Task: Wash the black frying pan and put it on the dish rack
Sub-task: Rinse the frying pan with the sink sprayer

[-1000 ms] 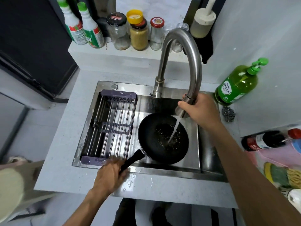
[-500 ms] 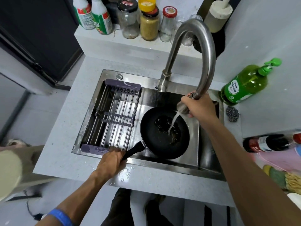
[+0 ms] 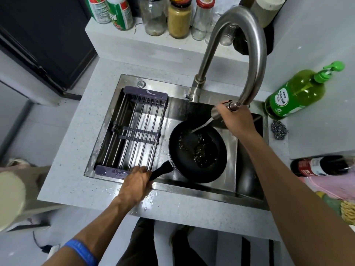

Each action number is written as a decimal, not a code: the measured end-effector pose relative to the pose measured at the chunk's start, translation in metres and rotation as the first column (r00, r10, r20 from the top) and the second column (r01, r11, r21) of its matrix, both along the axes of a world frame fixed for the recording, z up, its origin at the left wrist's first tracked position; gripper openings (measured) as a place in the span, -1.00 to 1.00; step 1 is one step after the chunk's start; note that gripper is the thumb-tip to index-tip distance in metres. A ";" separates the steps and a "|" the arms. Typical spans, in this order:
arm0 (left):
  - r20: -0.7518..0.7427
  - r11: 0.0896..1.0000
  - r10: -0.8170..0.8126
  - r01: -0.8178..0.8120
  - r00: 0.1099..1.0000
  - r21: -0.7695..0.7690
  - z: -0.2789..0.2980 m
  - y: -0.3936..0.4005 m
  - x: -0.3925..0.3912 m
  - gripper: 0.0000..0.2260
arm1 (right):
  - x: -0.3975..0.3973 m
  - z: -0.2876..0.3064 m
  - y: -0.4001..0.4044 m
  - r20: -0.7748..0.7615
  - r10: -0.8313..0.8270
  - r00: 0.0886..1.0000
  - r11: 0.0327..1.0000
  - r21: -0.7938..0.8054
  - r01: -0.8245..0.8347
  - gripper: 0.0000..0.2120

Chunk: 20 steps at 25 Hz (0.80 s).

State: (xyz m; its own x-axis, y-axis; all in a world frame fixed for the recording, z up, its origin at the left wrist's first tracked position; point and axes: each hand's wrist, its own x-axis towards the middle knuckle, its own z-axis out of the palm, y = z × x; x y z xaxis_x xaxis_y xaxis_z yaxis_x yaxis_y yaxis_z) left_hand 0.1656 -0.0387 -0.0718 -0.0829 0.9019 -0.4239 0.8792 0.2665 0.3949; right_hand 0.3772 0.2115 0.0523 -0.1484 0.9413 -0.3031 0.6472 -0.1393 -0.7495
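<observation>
The black frying pan [image 3: 197, 152] is sitting in the steel sink [image 3: 247, 177], between the two hands, with water pooling and splashing across its dark inner surface. The left hand [image 3: 135, 184] is curling its fingers round the pan's black handle [image 3: 161, 170] at the near rim of the sink. The right hand [image 3: 237, 121] is gripping the pull-out spray head [image 3: 221, 112] of the curved steel faucet [image 3: 247, 45], tilting it so that a stream of water [image 3: 201, 126] is running down and to the left into the far side of the pan. A blue wristband [image 3: 82, 252] is showing on the left forearm.

Just beyond the left hand, the dish rack [image 3: 134, 133], with purple end bars and steel rods, is spanning the left half of the sink. The pale speckled countertop [image 3: 76, 160] is surrounding the sink, and water drops are lying on it beside the left wrist. To the right of the right hand, a green soap bottle [image 3: 295, 93] with a pump is leaning against the wall, and a steel scourer [image 3: 279, 129] is lying near it. Further right of the right forearm, a dark bottle with a red label [image 3: 318, 166] is lying on its side above a pink cloth [image 3: 334, 186]. Beyond the right hand, jars [image 3: 179, 18] and spray bottles [image 3: 119, 14] are standing on a raised ledge [image 3: 134, 43].
</observation>
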 end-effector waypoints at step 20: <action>-0.092 0.996 0.066 -0.072 0.994 -0.058 -0.019 0.001 -0.003 -0.87 | 0.003 -0.006 -0.004 0.003 0.006 1.000 0.999 0.036 -0.006 -0.71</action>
